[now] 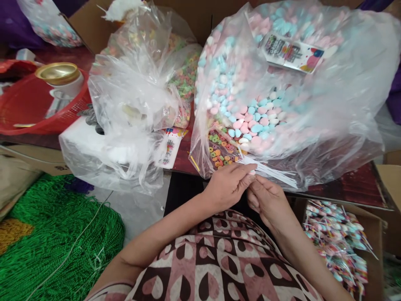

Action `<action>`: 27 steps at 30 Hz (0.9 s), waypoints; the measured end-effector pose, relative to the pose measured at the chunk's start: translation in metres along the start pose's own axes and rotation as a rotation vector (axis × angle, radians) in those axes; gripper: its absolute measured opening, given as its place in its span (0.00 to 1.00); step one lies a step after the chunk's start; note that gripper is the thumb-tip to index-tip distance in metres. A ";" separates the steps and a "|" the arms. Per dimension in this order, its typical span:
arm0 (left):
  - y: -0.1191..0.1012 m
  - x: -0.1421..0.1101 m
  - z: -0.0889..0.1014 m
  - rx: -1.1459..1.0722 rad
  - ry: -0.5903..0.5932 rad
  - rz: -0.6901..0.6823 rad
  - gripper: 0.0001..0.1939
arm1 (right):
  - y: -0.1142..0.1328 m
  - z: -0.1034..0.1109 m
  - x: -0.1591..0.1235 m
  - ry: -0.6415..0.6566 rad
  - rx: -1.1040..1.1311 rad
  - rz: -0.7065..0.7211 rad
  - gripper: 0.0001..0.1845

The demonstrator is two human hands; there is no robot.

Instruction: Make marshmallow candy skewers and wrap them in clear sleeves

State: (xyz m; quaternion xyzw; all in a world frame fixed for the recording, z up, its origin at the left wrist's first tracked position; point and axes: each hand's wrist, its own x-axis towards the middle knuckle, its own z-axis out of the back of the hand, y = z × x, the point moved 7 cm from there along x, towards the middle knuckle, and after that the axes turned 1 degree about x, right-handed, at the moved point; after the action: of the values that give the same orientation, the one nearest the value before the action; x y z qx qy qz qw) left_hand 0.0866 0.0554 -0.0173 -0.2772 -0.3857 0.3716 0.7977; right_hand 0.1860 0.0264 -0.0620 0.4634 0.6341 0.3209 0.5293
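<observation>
At the table's front edge my left hand (228,186) and my right hand (266,198) meet, both with fingers closed in a pinch. Something small and pinkish shows between the fingertips, too small and covered to name. Just beyond them lie thin white sticks (275,172) in a loose bundle. Ring-shaped coloured pieces (219,150) sit beside the sticks, near my left fingers. Behind stands a large open clear plastic bag (338,121) full of pink, blue and white candies (253,119).
Left of it are a clear bag of coloured rings (184,71), crumpled plastic (125,100), a printed packet (171,146) and a red basket (29,121) with a gold-lidded jar (59,74). Green cord (69,225) lies low left. A box (372,234) at right holds wrapped candies (338,242).
</observation>
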 end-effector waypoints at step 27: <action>0.078 0.011 0.053 0.126 -0.155 0.352 0.05 | -0.001 0.018 -0.002 0.024 -0.294 0.047 0.22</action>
State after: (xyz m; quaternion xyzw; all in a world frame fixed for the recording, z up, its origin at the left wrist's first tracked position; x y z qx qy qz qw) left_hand 0.0178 0.1168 -0.0403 -0.2605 -0.3676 0.5488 0.7042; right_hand 0.2027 0.0224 -0.0666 0.3915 0.5755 0.4281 0.5764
